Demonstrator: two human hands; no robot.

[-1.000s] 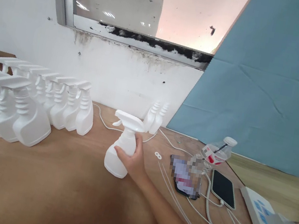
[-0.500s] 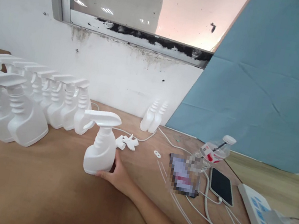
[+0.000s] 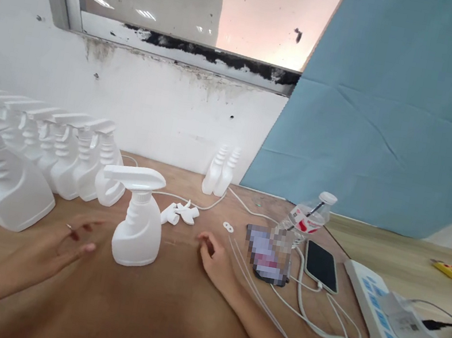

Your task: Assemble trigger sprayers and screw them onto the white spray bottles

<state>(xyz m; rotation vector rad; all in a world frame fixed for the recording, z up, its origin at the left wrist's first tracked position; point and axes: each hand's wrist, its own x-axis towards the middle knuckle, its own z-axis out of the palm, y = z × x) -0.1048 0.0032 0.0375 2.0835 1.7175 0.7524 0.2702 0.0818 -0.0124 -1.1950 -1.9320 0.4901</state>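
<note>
Low in the frame, our left hand [image 3: 68, 243] is open with fingers spread, just left of the white spray bottle [image 3: 139, 229]; our right hand [image 3: 216, 258], loosely curled and empty, rests on the table [image 3: 166, 310] right of it. The bottle stands upright at centre, between the 2 hands, touched by neither. Behind it lie loose white parts [image 3: 181, 213]; rows of spray bottles [image 3: 33, 170] fill the left edge, and 2 capless bottles [image 3: 220, 171] stand by the wall

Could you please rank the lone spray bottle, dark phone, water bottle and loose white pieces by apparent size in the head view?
1. spray bottle
2. dark phone and water bottle, too alike to rank; the bottle is partly hidden
3. loose white pieces
</note>
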